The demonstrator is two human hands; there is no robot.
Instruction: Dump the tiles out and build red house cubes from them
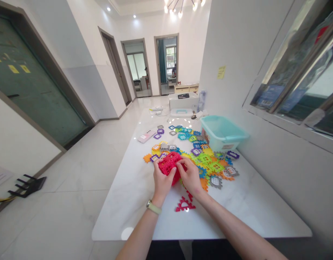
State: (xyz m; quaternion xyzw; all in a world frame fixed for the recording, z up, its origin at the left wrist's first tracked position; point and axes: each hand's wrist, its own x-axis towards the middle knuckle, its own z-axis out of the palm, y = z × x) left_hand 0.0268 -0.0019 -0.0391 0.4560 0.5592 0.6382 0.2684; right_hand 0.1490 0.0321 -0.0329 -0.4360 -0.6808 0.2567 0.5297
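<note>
Several red plastic interlocking building tiles, joined into a box-like block, are held above the table between both hands. My left hand grips its left and near side, thumb on the front; a pale watch band is on that wrist. My right hand pinches the block's right edge with thumb and fingers. The block's far and under sides are hidden. Just below the hands, a red triangular tile lies flat on the white table, with another red piece partly covered by my right hand.
Loose coloured tiles spread beyond and right of my hands. A turquoise bin stands by the right wall. A phone lies at the table's left edge. Farther back are a lidded container, a white box and a bottle.
</note>
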